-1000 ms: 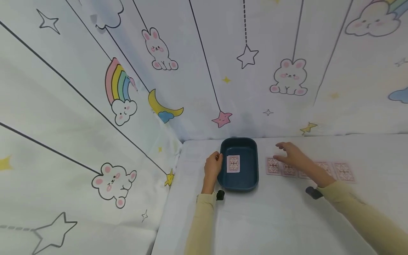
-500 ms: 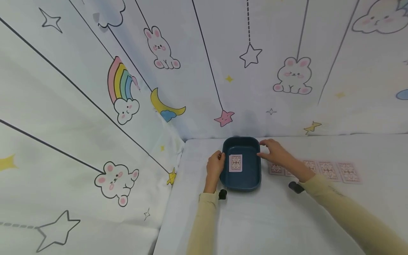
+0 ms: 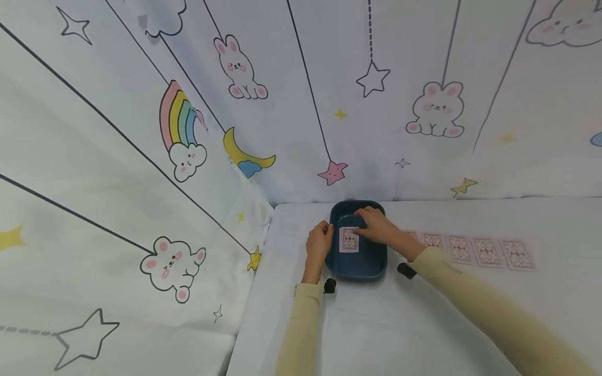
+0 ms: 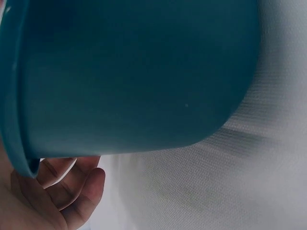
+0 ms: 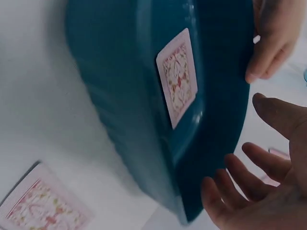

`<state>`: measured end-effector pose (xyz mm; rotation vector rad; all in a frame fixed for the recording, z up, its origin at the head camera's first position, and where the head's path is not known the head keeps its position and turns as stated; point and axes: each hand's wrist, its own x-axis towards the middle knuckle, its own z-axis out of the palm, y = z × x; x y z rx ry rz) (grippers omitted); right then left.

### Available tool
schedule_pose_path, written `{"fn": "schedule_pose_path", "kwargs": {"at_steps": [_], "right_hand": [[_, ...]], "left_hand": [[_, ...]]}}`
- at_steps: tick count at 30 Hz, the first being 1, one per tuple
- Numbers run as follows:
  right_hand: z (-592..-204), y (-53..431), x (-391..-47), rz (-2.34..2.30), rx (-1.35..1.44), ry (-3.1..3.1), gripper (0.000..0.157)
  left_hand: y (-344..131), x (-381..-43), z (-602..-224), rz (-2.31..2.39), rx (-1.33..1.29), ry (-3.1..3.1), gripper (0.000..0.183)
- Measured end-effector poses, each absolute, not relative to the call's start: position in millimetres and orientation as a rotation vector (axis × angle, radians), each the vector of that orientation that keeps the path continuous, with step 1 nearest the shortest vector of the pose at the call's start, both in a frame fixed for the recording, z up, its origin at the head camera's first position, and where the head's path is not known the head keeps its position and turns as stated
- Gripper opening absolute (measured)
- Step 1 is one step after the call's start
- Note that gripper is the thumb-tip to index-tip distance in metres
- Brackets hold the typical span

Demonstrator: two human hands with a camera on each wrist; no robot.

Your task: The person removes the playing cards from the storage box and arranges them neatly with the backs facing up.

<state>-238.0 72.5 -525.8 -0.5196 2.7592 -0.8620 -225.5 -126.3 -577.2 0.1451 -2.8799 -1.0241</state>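
Pink cards (image 3: 460,249), five, lie beside one tray (image 3: 357,267), two hands (image 3: 320,242) (image 3: 376,225) at it.

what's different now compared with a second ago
The right hand has moved left, from over the row of cards to over the tray, close to the card inside. Nothing was visibly picked up or let go. The left hand still holds the tray's left rim; tray and cards stayed put.
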Motion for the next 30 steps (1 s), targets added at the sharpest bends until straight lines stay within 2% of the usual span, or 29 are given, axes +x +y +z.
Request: {"fn": "schedule_pose_path", "kwargs": {"at_steps": [14,30], "right_hand": [[-543.9,32.6,-252.8,-0.653,-0.434,2.672,0.062],[-543.9,23.6,-257.0,-0.294,-0.498,2.673,0.068]], "left_hand": [[-130.9,-226.6,-577.9,-1.027,0.131,-2.874,0.025],[-128.7,-228.4,-579.3,-1.036,0.144,-2.883,0.026]]}}
